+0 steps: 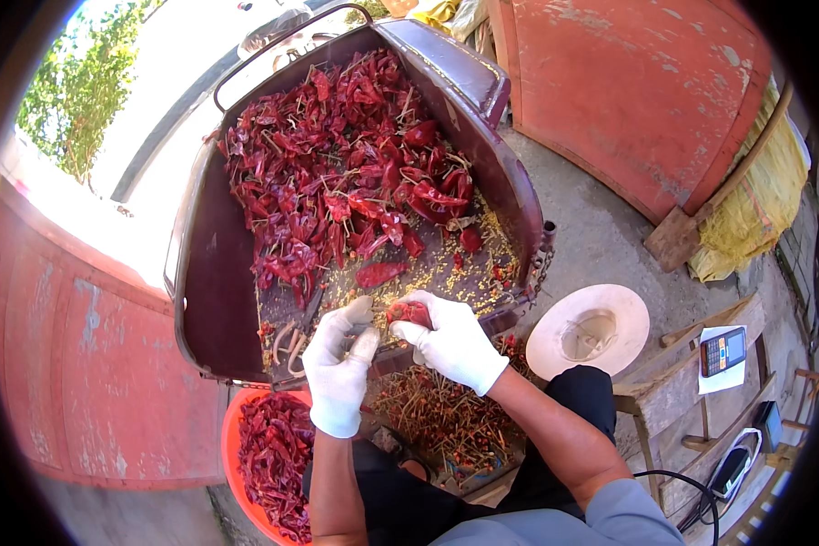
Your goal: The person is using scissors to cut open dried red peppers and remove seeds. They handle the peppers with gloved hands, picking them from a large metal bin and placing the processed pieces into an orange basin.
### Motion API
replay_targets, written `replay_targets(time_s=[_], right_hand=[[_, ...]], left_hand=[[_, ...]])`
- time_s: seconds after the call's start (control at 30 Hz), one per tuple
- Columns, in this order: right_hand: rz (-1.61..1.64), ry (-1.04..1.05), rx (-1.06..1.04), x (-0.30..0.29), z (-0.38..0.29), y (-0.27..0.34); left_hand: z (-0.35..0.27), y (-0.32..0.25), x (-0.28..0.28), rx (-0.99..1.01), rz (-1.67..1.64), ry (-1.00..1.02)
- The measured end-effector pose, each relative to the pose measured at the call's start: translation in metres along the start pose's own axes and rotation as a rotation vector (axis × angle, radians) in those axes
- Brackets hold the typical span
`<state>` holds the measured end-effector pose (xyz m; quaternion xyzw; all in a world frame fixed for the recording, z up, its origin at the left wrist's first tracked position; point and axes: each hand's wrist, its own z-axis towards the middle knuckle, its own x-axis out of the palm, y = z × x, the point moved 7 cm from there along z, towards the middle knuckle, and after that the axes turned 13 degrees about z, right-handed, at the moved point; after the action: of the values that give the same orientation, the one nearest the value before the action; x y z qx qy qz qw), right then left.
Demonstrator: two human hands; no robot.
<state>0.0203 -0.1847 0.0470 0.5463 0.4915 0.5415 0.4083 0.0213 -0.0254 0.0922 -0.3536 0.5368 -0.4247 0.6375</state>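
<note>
My right hand (443, 334), in a white knit glove, grips a dried red chili pepper (410, 314) over the front edge of a dark metal cart bed (211, 300). Just left of it is my left hand (345, 355), gloved too, its thumb and fingers apart with nothing seen between them. Beyond both hands lies a large heap of dried red chilies (327, 164), and a single chili (381, 274) rests nearer on the bed floor among yellow seeds (437, 276). Below the hands, chili stems (443, 409) are piled on the ground.
An orange basin (232, 450) of red chilies stands at lower left. To the right are a straw-coloured hat (590, 331), a wooden bench (676, 396) with a phone (723, 351) on it, and a shovel (676, 235). Red metal panels (628, 89) stand on both sides.
</note>
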Motion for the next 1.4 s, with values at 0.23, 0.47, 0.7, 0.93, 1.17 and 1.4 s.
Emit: replay_targets(time_s=[0.23, 0.47, 0.7, 0.93, 1.17, 1.4], right_hand=[[0.175, 0.279, 0.179, 0.020, -0.011, 0.006], [0.340, 0.418, 0.355, 0.028, -0.017, -0.004], [-0.564, 0.316, -0.310, 0.040, -0.020, 0.009], [-0.017, 0.175, -0.076, 0.014, -0.009, 0.008], [0.213, 0.011, 0.124, -0.012, -0.003, 0.003], [0.088, -0.004, 0.112, -0.012, 0.000, -0.005]], left_hand=[[-0.005, -0.027, 0.000, 0.416, 0.265, 0.040], [-0.011, -0.028, 0.002, 0.390, 0.294, 0.022], [-0.006, 0.007, 0.008, -0.102, -0.244, 0.005], [0.031, 0.044, -0.047, -0.130, 0.192, -0.074], [0.043, 0.082, -0.024, 0.198, 1.189, 0.015], [0.055, 0.101, -0.022, 0.144, 1.114, -0.021]])
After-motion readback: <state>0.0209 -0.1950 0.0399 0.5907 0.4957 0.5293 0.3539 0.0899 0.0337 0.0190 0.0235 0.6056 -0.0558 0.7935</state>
